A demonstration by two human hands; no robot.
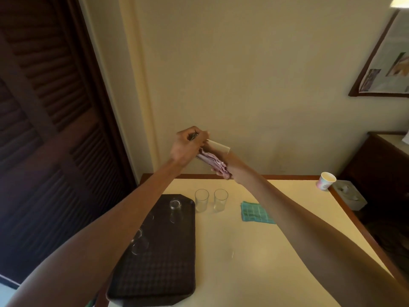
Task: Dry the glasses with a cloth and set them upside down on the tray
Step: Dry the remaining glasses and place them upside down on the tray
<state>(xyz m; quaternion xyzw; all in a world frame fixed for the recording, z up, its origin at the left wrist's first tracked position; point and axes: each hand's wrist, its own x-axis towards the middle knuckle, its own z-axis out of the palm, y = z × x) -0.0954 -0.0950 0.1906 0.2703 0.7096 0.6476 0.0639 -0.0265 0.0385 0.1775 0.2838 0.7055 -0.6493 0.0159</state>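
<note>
Left hand: fingers curled round the base of a glass, tilted in mid-air above the table. Right hand seems to pinch the pink cloth stuffed inside it, fingers mostly hidden. Below, two upright glasses stand beside the tray.

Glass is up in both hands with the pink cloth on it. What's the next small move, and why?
Probably twist the glass against the pink cloth to finish drying: the left hand grips one end and the right hand holds the cloth bunched against it. Turning it over onto the tray comes after.
</note>
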